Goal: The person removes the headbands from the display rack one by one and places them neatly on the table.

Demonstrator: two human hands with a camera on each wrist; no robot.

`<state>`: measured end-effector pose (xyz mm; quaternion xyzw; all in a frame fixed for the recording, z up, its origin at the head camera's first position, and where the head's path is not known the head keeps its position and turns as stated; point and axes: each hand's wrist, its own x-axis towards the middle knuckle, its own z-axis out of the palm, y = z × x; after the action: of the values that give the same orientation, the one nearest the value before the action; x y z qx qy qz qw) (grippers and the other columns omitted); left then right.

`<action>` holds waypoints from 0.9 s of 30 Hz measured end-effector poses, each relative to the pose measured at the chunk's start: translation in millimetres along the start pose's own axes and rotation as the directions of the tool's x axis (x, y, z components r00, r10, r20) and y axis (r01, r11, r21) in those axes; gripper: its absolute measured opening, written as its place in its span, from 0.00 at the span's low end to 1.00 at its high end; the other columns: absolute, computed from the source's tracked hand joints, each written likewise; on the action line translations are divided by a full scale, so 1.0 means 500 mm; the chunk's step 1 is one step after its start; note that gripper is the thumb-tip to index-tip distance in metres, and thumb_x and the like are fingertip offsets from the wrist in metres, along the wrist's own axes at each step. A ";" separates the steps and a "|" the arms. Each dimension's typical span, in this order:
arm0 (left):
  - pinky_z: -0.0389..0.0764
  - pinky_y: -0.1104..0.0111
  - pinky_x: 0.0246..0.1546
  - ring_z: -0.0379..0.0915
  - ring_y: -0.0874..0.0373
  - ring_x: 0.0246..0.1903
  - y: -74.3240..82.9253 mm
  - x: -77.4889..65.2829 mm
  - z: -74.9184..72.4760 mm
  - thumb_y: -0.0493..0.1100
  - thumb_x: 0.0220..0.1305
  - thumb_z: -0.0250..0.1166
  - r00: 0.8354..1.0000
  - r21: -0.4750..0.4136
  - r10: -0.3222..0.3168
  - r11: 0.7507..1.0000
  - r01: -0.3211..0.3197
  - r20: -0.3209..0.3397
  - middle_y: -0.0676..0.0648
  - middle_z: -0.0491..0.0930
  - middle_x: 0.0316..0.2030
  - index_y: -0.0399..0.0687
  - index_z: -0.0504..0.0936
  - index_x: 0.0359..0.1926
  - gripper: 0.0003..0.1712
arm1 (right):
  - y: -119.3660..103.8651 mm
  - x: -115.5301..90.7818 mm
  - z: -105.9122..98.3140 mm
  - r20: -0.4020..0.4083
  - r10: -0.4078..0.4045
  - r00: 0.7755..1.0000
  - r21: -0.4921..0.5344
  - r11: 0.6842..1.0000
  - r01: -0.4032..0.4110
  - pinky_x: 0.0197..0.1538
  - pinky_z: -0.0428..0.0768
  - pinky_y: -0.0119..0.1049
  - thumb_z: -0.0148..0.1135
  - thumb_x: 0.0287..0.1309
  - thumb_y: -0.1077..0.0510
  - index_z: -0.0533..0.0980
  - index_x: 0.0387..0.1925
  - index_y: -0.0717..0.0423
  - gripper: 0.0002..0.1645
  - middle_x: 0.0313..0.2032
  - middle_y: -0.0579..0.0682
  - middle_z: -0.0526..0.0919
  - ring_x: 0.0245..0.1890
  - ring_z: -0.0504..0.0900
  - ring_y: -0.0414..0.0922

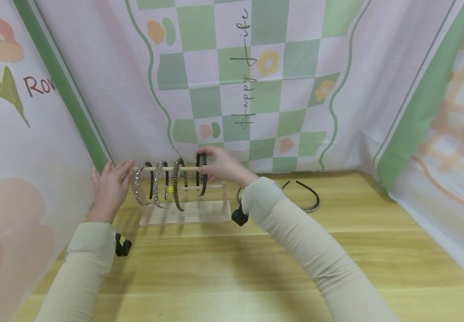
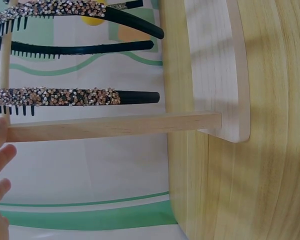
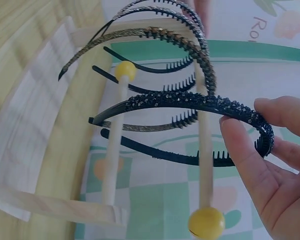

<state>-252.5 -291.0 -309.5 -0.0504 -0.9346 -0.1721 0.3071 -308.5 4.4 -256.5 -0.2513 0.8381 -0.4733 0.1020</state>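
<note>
A wooden rack holds several hair headbands over its upper rod. My right hand is at the rod's right end. Its fingers pinch the top of a black headband covered in dark stones, whose two arms straddle the rods in the right wrist view. My left hand is at the opposite end, fingertips right at the top of the wooden side post. Two silvery glittering headbands and a brownish toothed headband hang between the hands.
Behind my right sleeve another black headband lies on the wooden table, partly covered. The rods end in yellow balls. Patterned cloth stands behind the rack and along both sides.
</note>
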 end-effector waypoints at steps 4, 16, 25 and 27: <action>0.22 0.47 0.61 0.46 0.35 0.64 -0.001 0.000 0.002 0.41 0.66 0.56 1.000 -0.002 -0.001 1.000 0.001 0.002 0.38 0.70 0.57 0.44 0.69 0.60 0.22 | -0.003 -0.008 -0.016 -0.018 -0.012 1.000 0.003 1.000 0.012 0.29 0.81 0.37 0.63 0.55 0.63 0.61 0.64 0.50 0.36 0.63 0.55 0.61 0.27 0.79 0.55; 0.23 0.46 0.61 0.46 0.34 0.64 -0.001 -0.001 0.001 0.39 0.65 0.57 1.000 -0.009 0.008 1.000 -0.008 -0.010 0.36 0.70 0.56 0.44 0.70 0.60 0.22 | -0.013 -0.038 -0.068 -0.058 -0.025 0.998 0.006 1.000 0.025 0.31 0.81 0.39 0.63 0.55 0.61 0.62 0.64 0.47 0.36 0.63 0.52 0.62 0.27 0.81 0.52; 0.23 0.47 0.61 0.47 0.34 0.64 -0.005 -0.002 0.006 0.39 0.65 0.57 0.999 -0.020 0.022 1.000 -0.023 -0.034 0.35 0.71 0.54 0.44 0.71 0.59 0.22 | -0.017 -0.059 -0.102 -0.098 -0.038 0.994 -0.010 0.999 0.037 0.33 0.81 0.37 0.64 0.55 0.61 0.61 0.65 0.50 0.36 0.64 0.54 0.61 0.31 0.80 0.57; 0.23 0.47 0.61 0.47 0.34 0.64 -0.004 -0.002 0.005 0.39 0.65 0.57 0.999 -0.022 0.021 1.000 -0.021 -0.031 0.35 0.71 0.55 0.43 0.71 0.59 0.21 | -0.014 -0.063 -0.110 -0.107 -0.034 0.994 -0.009 0.999 0.033 0.33 0.81 0.37 0.63 0.55 0.60 0.61 0.64 0.50 0.36 0.64 0.54 0.61 0.30 0.80 0.55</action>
<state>-253.5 -291.9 -312.4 -0.0608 -0.9272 -0.1799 0.3228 -301.7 58.4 -223.6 -0.2401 0.8397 -0.4847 0.0480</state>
